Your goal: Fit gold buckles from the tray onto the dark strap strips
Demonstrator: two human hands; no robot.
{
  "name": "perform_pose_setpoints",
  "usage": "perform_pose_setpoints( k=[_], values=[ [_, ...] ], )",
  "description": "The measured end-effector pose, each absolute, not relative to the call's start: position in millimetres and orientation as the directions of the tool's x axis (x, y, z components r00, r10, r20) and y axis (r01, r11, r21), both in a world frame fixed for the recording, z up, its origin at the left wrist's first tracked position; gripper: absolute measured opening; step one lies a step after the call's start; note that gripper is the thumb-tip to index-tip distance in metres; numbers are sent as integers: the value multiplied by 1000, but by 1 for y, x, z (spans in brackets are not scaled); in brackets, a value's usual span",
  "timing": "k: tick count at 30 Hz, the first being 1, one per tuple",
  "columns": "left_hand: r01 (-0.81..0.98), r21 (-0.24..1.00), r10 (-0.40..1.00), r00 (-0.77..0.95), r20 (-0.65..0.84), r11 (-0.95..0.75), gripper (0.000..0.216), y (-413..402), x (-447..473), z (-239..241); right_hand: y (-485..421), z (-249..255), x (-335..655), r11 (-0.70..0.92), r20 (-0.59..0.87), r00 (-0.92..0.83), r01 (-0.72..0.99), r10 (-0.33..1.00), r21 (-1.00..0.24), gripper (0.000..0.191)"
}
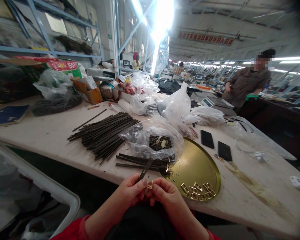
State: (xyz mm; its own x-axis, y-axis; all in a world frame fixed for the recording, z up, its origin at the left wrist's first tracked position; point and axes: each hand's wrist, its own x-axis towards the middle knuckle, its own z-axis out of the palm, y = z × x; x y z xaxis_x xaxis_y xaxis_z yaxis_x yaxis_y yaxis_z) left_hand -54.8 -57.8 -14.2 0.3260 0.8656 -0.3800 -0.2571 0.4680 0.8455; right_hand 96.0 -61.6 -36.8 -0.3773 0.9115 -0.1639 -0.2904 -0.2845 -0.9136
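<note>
The left hand's [133, 190] grip is closed on a dark strip [145, 170], thumb and fingers pinching it at the bottom centre of the frame. The right hand [165, 191] has a narrow pinch on a small gold frame [149, 184], which sits between the two hands' fingertips. Whether the strip passes through the frame (the fingers cover that part) I cannot tell, so this piece looks unfinished.

Just above the hands, a small bundle of strips [137, 164] lies on the surface [255, 176], with gold metal showing at its right end, over the tray's edge; those pieces are probably done. Lower right of centre, the round brass tray [200, 156] carries a cluster of loose gold frames [198, 192], not joined to any strip. At centre left, a far larger pile of dark strips [106, 133] shows no metal that I can make out. By that count, most of the work seems left. A clear plastic bag [133, 133] of small dark pieces lies between pile and tray.
</note>
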Motion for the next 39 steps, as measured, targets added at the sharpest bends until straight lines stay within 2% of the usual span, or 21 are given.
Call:
perform_pose_setpoints(
  k=[7,12,22,25,29,32,36,39],
  values=[
    [-235,847,846,385,-370,477,34,-51,-48,-16,-52,-26,97,-394,-278,-381,-273,882,-877,26],
    [-276,811,834,379,-400,515,33,-47,-41,-15,-48,-32,100,-350,-209,-373,-366,904,-862,24],
    [-223,822,816,411,-407,523,33,-41,-36,-18,-44,-33,109,-374,-247,-365,-334,898,-865,28],
    [-216,838,838,365,-406,501,36,-39,-33,-25,-45,-32,110,-338,-231,-329,-318,916,-886,30],
    [-136,926,915,260,-309,352,38,-36,-31,-35,-45,-30,111,-154,-98,-263,-202,960,-967,25],
    [-30,971,946,235,-225,238,36,-37,-33,-35,-45,-30,113,-3,-1,-213,-10,977,-1000,19],
    [99,980,951,240,-193,173,33,-42,-38,-32,-44,-29,114,63,24,-144,266,989,-962,12],
    [178,977,964,217,-155,117,24,-45,-40,-30,-45,-28,113,89,52,-121,326,991,-941,9]
  ],
)
